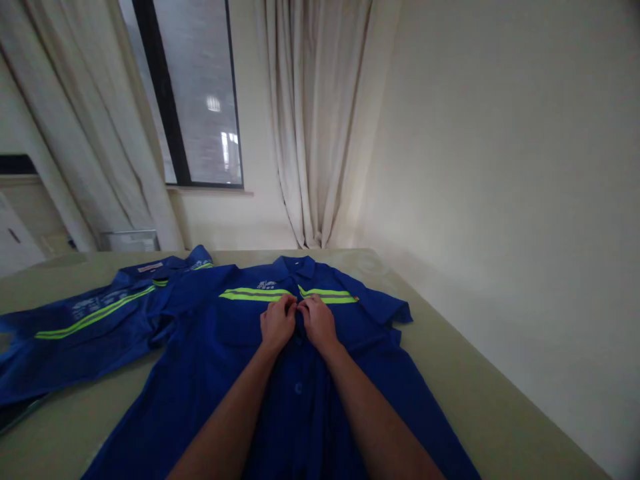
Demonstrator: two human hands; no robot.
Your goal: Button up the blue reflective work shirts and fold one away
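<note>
A blue work shirt (240, 373) with yellow-green reflective chest stripes lies spread out, its collar at the far end. Both my hands meet at its front opening, just below the stripe. My left hand (279, 323) pinches the front edge of the fabric with thumb and fingers. Close beside it, my right hand (318, 321) pinches the other side of the opening. Whether a button sits between the fingertips is hidden. Lower on the front, a button (299, 388) shows between my forearms.
A second blue work shirt (100, 340) with a similar stripe lies to the left, touching the first. Both rest on a pale green covered surface (440, 340). A wall (510, 200) bounds the right side; curtains (315, 133) and a window (205, 93) stand behind.
</note>
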